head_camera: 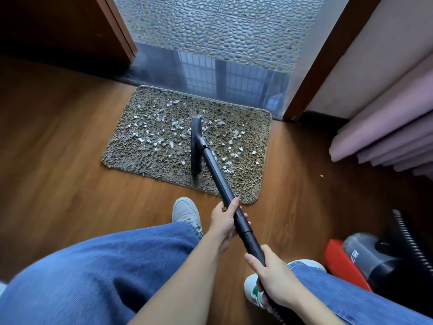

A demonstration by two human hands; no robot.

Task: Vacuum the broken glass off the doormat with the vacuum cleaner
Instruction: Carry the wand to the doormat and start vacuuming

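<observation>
A shaggy brown doormat [131, 146] lies on the wooden floor in front of a doorway. Pale shards of broken glass [152, 137] are scattered across its middle and right part. The black floor nozzle [195, 146] of the vacuum cleaner rests on the mat's centre, set lengthwise. Its black wand [218, 174] slopes back toward me. My left hand [222, 219] grips the wand midway. My right hand [274, 277] holds it lower, near the hose end.
The red and grey vacuum body [356, 259] with its ribbed black hose [407, 233] stands on the floor at the right. Pink curtain folds [384, 137] hang at the right. A dark wooden door [58, 31] is at the left. My two sneakers [186, 212] stand just short of the mat.
</observation>
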